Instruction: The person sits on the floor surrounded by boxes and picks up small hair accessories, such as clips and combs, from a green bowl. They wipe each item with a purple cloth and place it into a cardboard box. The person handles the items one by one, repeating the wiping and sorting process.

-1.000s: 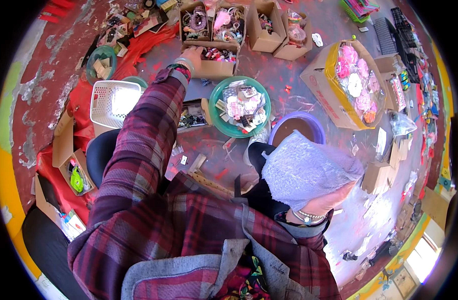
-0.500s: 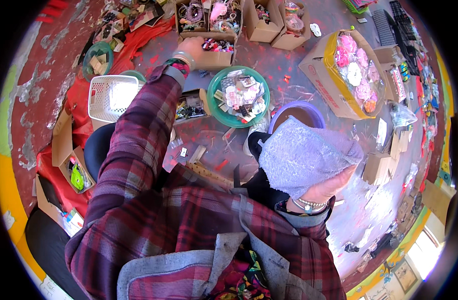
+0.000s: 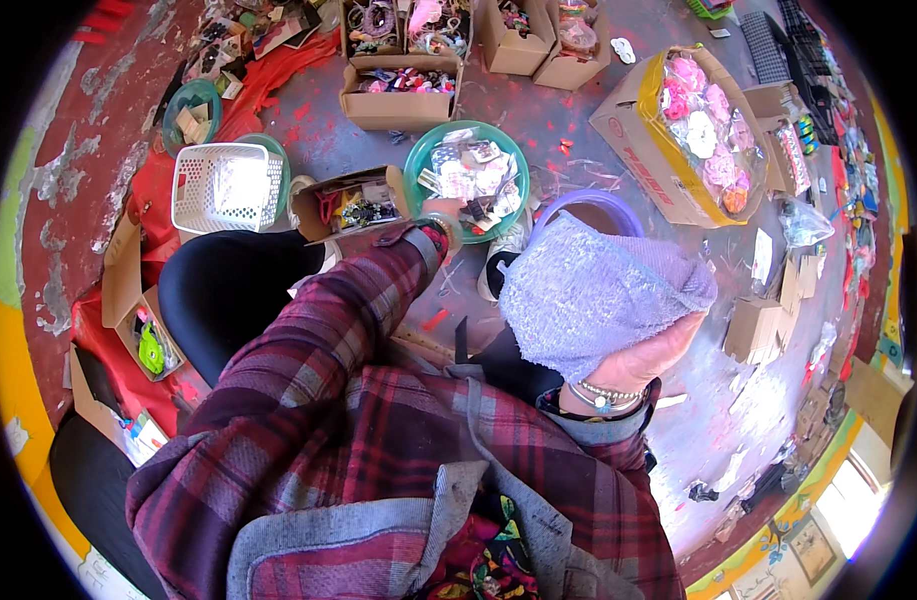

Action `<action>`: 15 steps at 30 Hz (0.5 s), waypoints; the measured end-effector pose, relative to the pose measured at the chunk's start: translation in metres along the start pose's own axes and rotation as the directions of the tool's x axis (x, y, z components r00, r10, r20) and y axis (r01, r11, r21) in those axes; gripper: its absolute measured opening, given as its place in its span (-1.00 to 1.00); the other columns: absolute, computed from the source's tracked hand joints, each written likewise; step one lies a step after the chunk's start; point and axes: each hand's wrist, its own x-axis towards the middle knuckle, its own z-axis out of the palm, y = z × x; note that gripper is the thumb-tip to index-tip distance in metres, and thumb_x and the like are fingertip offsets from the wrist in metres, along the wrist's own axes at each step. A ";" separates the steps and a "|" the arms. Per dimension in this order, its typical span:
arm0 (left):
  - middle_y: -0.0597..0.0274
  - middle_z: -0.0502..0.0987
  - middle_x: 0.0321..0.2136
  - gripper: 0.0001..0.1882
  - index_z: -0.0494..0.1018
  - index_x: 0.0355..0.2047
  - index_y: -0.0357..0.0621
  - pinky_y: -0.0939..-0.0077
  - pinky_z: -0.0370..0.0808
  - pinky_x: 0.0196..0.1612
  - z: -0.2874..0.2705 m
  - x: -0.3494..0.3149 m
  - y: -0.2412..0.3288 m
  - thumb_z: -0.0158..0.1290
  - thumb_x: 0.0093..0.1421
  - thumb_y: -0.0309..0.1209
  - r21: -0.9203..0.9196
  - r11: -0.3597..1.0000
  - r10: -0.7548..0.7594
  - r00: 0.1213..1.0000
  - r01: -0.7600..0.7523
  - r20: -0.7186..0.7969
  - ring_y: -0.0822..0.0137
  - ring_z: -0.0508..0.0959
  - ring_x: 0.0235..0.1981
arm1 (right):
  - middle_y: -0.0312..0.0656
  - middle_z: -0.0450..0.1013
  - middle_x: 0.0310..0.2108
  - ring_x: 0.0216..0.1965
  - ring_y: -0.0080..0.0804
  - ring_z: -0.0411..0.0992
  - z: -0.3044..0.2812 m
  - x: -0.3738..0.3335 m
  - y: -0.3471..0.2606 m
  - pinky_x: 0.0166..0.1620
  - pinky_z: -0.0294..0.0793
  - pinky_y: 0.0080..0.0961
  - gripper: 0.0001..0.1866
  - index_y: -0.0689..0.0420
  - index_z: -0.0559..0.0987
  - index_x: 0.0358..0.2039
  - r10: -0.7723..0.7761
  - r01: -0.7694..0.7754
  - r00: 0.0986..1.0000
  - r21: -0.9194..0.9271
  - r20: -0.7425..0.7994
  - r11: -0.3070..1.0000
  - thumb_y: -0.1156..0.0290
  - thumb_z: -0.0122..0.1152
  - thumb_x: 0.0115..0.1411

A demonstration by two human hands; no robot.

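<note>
A fuzzy lavender cloth (image 3: 593, 295) is bunched in my right hand (image 3: 658, 355), which grips it from beneath and behind at the right. My left hand (image 3: 444, 210) is at the near left rim of a green basin (image 3: 412, 180) full of small cards and packets. Its fingers are small and blurred, so whether they hold anything is unclear. A purple bucket (image 3: 628, 205) stands partly hidden behind the cloth. Left of my left hand is an open cardboard box (image 3: 313, 212) of small trinkets. Farther off, a low box (image 3: 398, 108) holds colourful small pieces.
At the left stands a white plastic basket (image 3: 193, 212) near red sheeting. A large carton (image 3: 638, 160) holds pink and white flower-like pieces at the right. More boxes (image 3: 518, 45) of trinkets line the far side. Scraps and packets litter the floor to the right.
My left hand has left the far box of colourful pieces and come nearer and to the right, to the green basin. The cloth has shifted slightly left in my right hand.
</note>
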 end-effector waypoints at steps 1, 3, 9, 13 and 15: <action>0.23 0.42 -0.64 -0.92 0.44 -0.60 -0.18 0.51 0.32 -0.58 -0.001 -0.003 0.008 0.13 -0.10 -0.50 -0.191 0.974 -0.115 0.993 0.120 0.041 0.37 0.39 -0.65 | -0.16 0.37 -0.23 -0.21 -0.27 0.37 -0.002 0.001 -0.001 -0.12 0.35 -0.28 -0.63 0.14 0.40 -0.25 0.027 -0.027 1.000 0.027 0.010 0.999 0.11 -0.09 0.11; 0.31 0.40 -0.72 -0.91 0.44 -0.63 -0.16 0.57 0.26 -0.66 0.000 -0.007 0.019 0.14 -0.10 -0.56 -0.409 0.875 -0.231 0.966 0.259 0.117 0.45 0.35 -0.73 | -0.15 0.37 -0.22 -0.20 -0.26 0.37 -0.006 0.002 -0.004 -0.12 0.35 -0.28 -0.61 0.15 0.40 -0.23 0.077 -0.079 0.997 0.078 0.030 0.994 0.09 -0.09 0.11; 0.29 0.41 -0.72 -0.94 0.44 -0.56 -0.22 0.56 0.28 -0.64 -0.016 0.097 -0.028 0.07 -0.01 -0.50 -0.092 0.991 -0.054 0.907 0.101 0.419 0.41 0.34 -0.74 | -0.17 0.35 -0.15 -0.11 -0.18 0.31 0.006 0.002 -0.004 -0.05 0.28 -0.15 -0.49 0.05 0.38 -0.15 0.213 -0.225 0.970 0.094 0.118 0.970 -0.06 0.01 0.02; 0.26 0.43 -0.61 -0.97 0.42 -0.54 -0.26 0.65 0.34 -0.62 -0.002 0.046 0.021 0.04 -0.01 -0.56 -0.351 0.921 -0.119 0.979 0.172 0.168 0.44 0.40 -0.64 | -0.18 0.36 -0.18 -0.14 -0.20 0.33 -0.004 0.001 -0.004 -0.08 0.31 -0.18 -0.53 0.08 0.39 -0.16 0.205 -0.247 0.956 0.197 0.210 0.949 0.00 -0.01 0.04; 0.25 0.43 -0.60 -0.93 0.41 -0.56 -0.25 0.61 0.35 -0.59 -0.003 0.026 0.042 0.00 0.03 -0.52 -0.255 0.962 -0.061 0.988 0.096 0.140 0.41 0.42 -0.60 | -0.17 0.38 -0.21 -0.18 -0.22 0.36 0.002 -0.003 -0.006 -0.12 0.35 -0.23 -0.58 0.14 0.39 -0.19 0.196 -0.260 0.951 0.276 0.238 0.925 0.06 -0.08 0.10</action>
